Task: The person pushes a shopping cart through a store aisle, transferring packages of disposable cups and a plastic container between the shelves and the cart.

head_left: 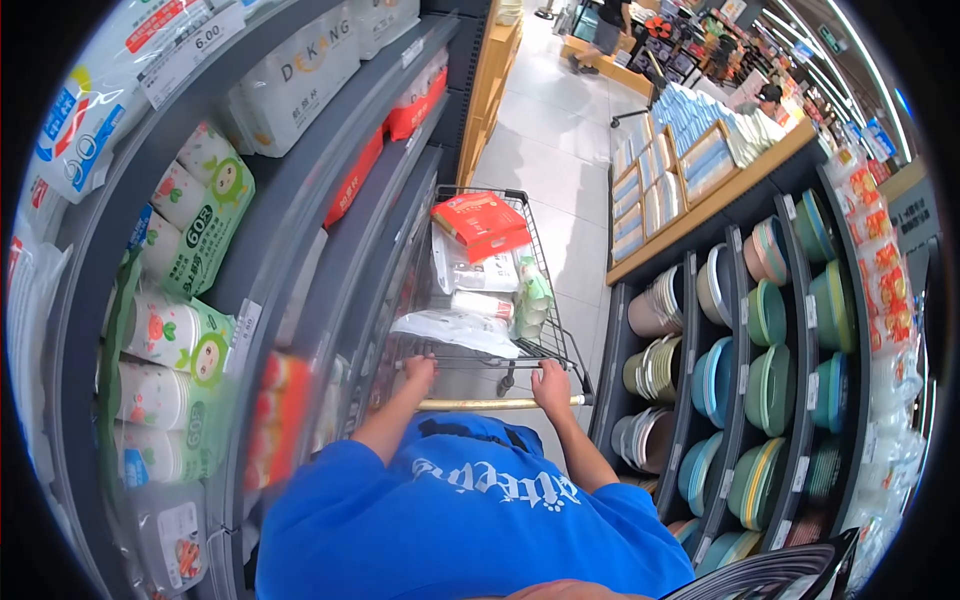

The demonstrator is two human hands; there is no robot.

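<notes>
A wire shopping cart (560, 325) stands in front of me, with a pale yellow handle bar (480, 404) across its near end. My left hand (421, 372) and my right hand (549, 384) are at the cart's near end, one on each side, fingers curled over its edge. Inside the cart, a red package (482, 222) lies on top of white packages (462, 275). A green-and-white pack (533, 300) is at the cart's right side. A white plastic bag (455, 330) lies nearest to my hands.
Shelves (335, 240) with wrapped paper rolls (160, 325) run close along the left. Bowls and basins (770, 390) fill the racks on the right, beside a wooden display (735, 195). A tiled aisle (565, 150) leads ahead, where a person (608, 35) stands.
</notes>
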